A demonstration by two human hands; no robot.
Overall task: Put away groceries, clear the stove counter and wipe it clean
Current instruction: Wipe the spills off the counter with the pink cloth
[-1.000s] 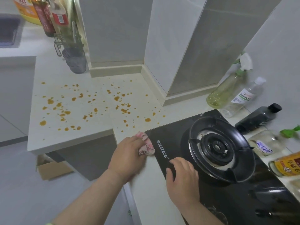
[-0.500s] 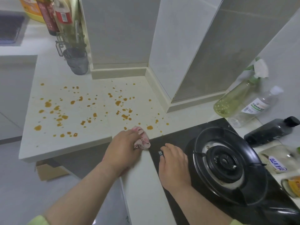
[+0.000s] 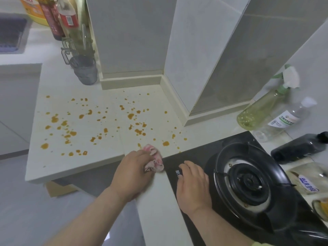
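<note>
Left hand (image 3: 132, 172) edged forward gripping crumpled pink-white rag (image 3: 154, 160), right hand (image 3: 192, 183) flat, empty on stove (image 3: 248, 183), orange-spattered counter (image 3: 79, 125)

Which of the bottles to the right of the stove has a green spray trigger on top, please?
The pale yellow-green spray bottle, farthest back by the wall; the clear one beside it has a plain cap, and the black one is dark.

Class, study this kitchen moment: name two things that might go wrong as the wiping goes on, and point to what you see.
1. The left hand holds a small bunched cloth; the orange splatters cover much of the counter, so it may smear them rather than lift them.
2. The right hand rests on the black stove top; a sweep toward the burner could snag the cloth.
</note>
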